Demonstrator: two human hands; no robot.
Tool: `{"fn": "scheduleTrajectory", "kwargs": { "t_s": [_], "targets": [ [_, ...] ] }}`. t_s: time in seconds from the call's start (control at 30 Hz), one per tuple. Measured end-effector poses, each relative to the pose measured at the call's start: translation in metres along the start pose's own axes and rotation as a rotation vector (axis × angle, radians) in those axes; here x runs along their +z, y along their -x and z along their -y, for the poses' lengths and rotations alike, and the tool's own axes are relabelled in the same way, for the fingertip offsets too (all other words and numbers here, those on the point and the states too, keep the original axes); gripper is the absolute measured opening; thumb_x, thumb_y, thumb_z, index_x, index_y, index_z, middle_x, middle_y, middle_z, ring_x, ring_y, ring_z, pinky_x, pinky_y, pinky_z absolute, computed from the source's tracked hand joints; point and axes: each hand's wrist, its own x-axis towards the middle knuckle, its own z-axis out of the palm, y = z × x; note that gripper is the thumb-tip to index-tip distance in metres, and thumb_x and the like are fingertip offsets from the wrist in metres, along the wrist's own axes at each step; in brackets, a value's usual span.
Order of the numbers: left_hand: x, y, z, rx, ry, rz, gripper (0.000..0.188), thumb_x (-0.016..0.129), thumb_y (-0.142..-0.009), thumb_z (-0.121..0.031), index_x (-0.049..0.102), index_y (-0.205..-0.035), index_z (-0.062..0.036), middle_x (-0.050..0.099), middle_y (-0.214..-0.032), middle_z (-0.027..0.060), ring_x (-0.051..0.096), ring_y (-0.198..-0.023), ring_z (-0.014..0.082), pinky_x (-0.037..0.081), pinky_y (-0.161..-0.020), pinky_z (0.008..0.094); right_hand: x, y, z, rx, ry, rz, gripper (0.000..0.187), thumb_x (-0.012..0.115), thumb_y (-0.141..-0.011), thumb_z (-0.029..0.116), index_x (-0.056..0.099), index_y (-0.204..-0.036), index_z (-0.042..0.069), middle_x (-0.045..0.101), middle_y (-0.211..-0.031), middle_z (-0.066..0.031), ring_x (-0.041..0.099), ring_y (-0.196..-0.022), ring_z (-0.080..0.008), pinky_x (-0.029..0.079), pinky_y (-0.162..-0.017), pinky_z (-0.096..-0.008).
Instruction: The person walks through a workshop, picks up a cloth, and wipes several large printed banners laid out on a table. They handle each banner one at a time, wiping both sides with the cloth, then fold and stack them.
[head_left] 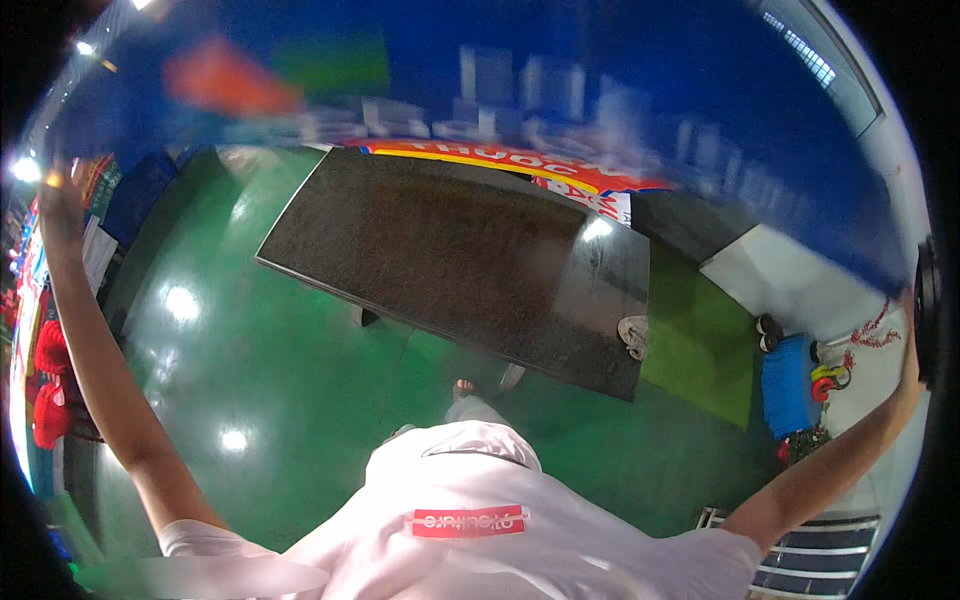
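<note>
Both arms are flung wide, holding a big blue cloth [560, 90] up across twelve o'clock, above the dark table [450, 260] — mid-spread, I'd say. Left hand [55, 190] at ten grips its edge; right hand [912, 330] at three (fingers hidden) I cannot tell. Lowering it evenly looks next.

Big blue cloth [560, 90] spread wide overhead, blurred, printed shapes, above dark table.

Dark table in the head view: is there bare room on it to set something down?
The dark tabletop shows bare across nearly its whole surface, from the banner at its far edge to the near edge. Only the blue cloth held overhead by both hands crowds the far side.
</note>
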Motion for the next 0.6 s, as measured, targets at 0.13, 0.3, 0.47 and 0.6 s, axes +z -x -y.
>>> {"fn": "scheduleTrajectory", "kwargs": {
  "t_s": [0.13,0.3,0.47,0.6],
  "targets": [
    [-0.014,0.11,0.016,-0.063,0.649,0.305,0.042,0.067,-0.087,-0.039,0.054,-0.103,-0.0019,0.06,-0.091,0.0085,0.06,-0.084,0.0186,0.046,-0.096,0.0416,0.02,0.14,0.003,0.09,-0.359,0.362,0.01,0.056,-0.086,0.009,0.062,-0.092,0.003,0.06,-0.095,-0.0037,0.055,-0.094,-0.0154,0.042,-0.086,-0.0279],
    [-0.004,0.208,0.024,-0.546,0.326,0.498,0.039,0.077,-0.079,-0.033,0.059,-0.095,-0.0019,0.064,-0.089,0.0051,0.062,-0.086,0.0152,0.049,-0.088,0.0374,0.101,0.223,0.028,0.19,-0.371,0.577,0.019,0.056,-0.071,-0.005,0.066,-0.087,-0.001,0.061,-0.088,-0.0076,0.06,-0.088,-0.0197,0.046,-0.081,-0.029],
    [0.084,0.248,0.061,-0.75,0.364,0.662,0.018,0.065,-0.086,-0.005,0.062,-0.103,-0.0024,0.066,-0.098,0.001,0.06,-0.095,0.0087,0.044,-0.089,0.0258,0.232,0.22,0.035,0.243,-0.321,0.655,0.015,0.062,-0.078,-0.001,0.067,-0.092,0.0,0.062,-0.094,-0.0101,0.062,-0.09,-0.0216,0.048,-0.078,-0.0297],
    [0.134,0.257,0.092,-0.796,0.319,0.516,0.015,0.064,-0.088,-0.005,0.063,-0.102,-0.0026,0.064,-0.094,-0.001,0.058,-0.092,0.0084,0.043,-0.088,0.0253,0.304,0.191,0.011,0.187,-0.366,0.467,0.017,0.069,-0.079,0.008,0.066,-0.093,-0.001,0.065,-0.094,-0.0111,0.063,-0.088,-0.0236,0.048,-0.078,-0.0319]
  ]
}}
